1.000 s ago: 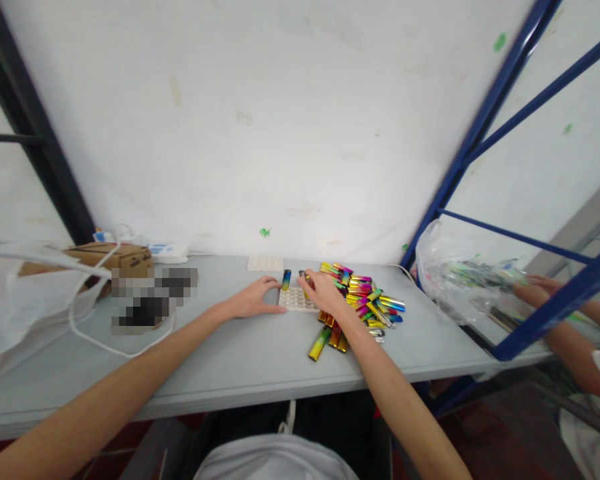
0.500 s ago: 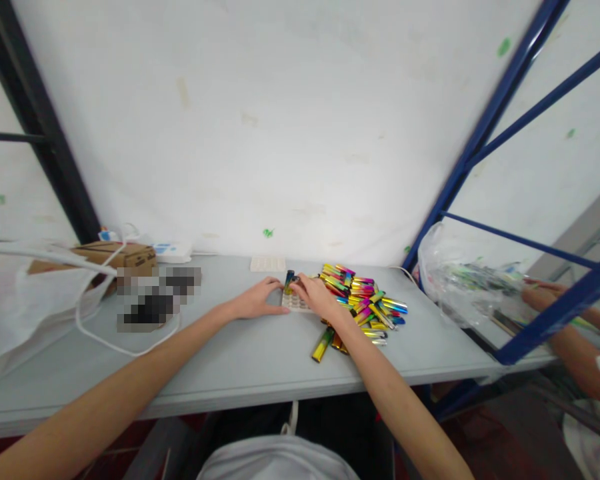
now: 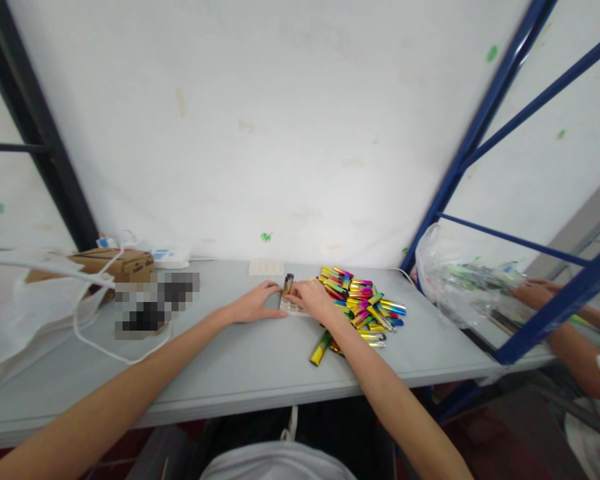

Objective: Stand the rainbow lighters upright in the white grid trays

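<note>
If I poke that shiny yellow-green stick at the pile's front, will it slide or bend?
The yellow-green stick would probably slide, since it looks glossy and lies on a flat table. It's likely stiff, because it looks straight. Pushed toward the pile, it might bump pieces lying close by.

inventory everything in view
lighter pile: many, multicoloured, right
upright lighter: one, dark-topped, between hands
near tray: one, whitish, between hands
far tray: one, whitish, by wall
desk: one, grey, below
wall: one, white, behind
cardboard box: one, brown, left
pale pack: one, white, left
opaque bag: one, white, left
clear bag: one, transparent, right
cable: uncounted, white, left
blurred items: uncountable, dark, left
post: one, black, left
frame: one, blue, right
co-worker's arms: two, bare, right
left hand: one, bare, at tray
right hand: one, bare, at lighter
</note>
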